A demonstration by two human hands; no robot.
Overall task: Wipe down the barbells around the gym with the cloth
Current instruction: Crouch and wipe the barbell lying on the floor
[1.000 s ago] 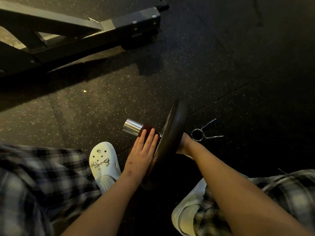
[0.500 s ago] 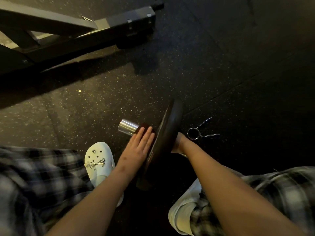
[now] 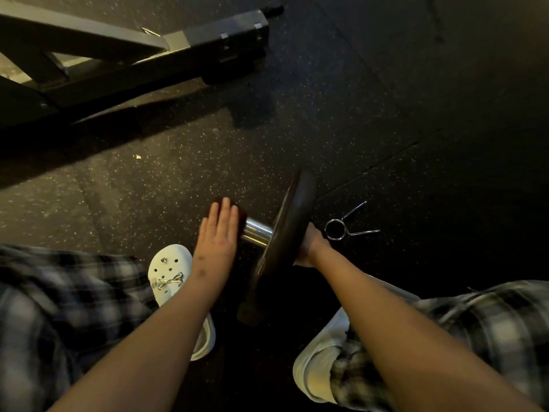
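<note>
One stroke carried my left hand (image 3: 218, 233), grip apart and fingers flat on the cloth (image 3: 242, 215), away from the plate (image 3: 292, 209) to the tip of the barbell sleeve (image 3: 257, 231). I judged that sleeve wiped. Behind the plate, I couldn't tell my right hand (image 3: 310, 246) grip.

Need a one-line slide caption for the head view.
Wipe-down: left hand presses dark cloth over the chrome barbell sleeve end; right hand behind the weight plate; spring collar on the floor.
</note>
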